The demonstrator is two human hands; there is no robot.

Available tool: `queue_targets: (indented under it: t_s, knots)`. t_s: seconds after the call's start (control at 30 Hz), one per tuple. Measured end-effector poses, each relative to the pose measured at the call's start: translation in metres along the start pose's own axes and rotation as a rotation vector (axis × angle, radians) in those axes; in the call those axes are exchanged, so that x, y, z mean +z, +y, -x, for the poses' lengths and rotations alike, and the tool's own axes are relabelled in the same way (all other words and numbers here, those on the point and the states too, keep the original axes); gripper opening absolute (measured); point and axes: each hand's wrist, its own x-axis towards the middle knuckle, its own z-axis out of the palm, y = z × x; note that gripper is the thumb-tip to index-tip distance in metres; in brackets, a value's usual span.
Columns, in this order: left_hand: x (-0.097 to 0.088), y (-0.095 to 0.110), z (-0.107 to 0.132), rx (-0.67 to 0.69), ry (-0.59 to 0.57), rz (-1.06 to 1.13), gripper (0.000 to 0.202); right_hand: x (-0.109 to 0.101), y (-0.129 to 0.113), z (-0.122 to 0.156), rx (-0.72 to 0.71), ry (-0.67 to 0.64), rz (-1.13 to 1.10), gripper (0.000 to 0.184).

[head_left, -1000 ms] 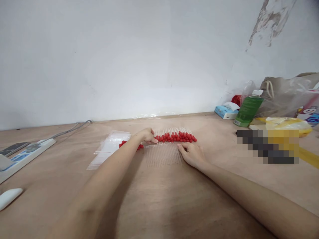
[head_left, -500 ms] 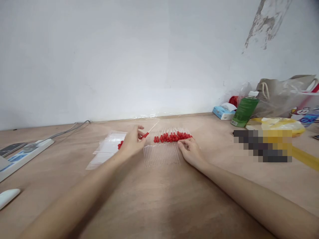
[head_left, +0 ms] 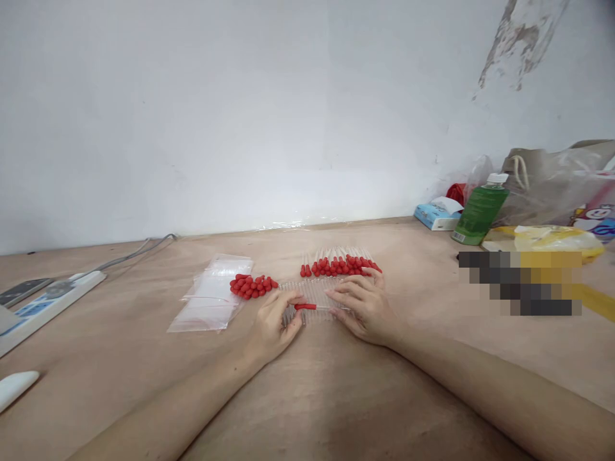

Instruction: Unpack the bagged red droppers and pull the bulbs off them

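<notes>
My left hand (head_left: 278, 317) pinches the red rubber bulb (head_left: 306, 307) of a glass dropper, lying level above a row of clear glass tubes (head_left: 312, 288). Thumb and fingers of my right hand (head_left: 365, 307) close around the dropper's clear tube (head_left: 325, 308), whose far end they hide. Behind the row lie many droppers with red bulbs (head_left: 336, 264), bulbs toward me and thin tubes pointing at the wall. A heap of loose red rubber bulbs (head_left: 250, 285) sits left of the tubes, beside clear zip bags (head_left: 206, 294).
At the far left are a white power strip (head_left: 62, 301) with a cable and a white object (head_left: 16, 387). A tissue pack (head_left: 437, 216), a green bottle (head_left: 480, 208) and plastic bags (head_left: 552, 240) stand at the right. The wall (head_left: 216, 115) bounds the table behind.
My left hand has come back toward me, away from the loose bulbs, with its red-bulbed dropper now level. My right hand has moved from the row's right edge onto the dropper's tube.
</notes>
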Motion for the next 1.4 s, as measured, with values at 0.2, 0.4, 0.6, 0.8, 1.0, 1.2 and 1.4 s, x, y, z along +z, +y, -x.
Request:
queue_targets:
  t_s: [0.2, 0.4, 0.6, 0.8, 1.0, 1.2, 1.4]
  knots:
    - [-0.001, 0.005, -0.001, 0.043, -0.022, 0.016, 0.024, 0.0, -0.003, 0.0, -0.03, -0.065, 0.026, 0.021]
    - [-0.002, 0.007, -0.005, 0.092, -0.071, -0.151, 0.017, -0.003, -0.008, -0.003, -0.118, -0.042, 0.032, 0.019]
    - [-0.008, 0.01, -0.007, 0.092, -0.181, -0.171, 0.012, -0.004, -0.007, -0.002, -0.145, -0.068, 0.055, 0.02]
    - [-0.009, 0.011, -0.006, 0.118, -0.202, -0.181, 0.015, -0.006, -0.008, 0.001, -0.139, -0.073, 0.05, 0.02]
    - [-0.016, 0.004, -0.002, 0.048, -0.185, -0.16, 0.018, -0.01, 0.003, 0.004, -0.037, -0.047, 0.04, 0.022]
    - [-0.019, -0.011, 0.003, -0.13, -0.049, 0.0, 0.022, -0.009, 0.017, 0.003, 0.407, -0.002, 0.041, 0.023]
    - [-0.039, -0.031, -0.018, -0.341, 0.321, -0.069, 0.028, -0.005, 0.021, 0.005, 0.537, -0.108, 0.136, 0.015]
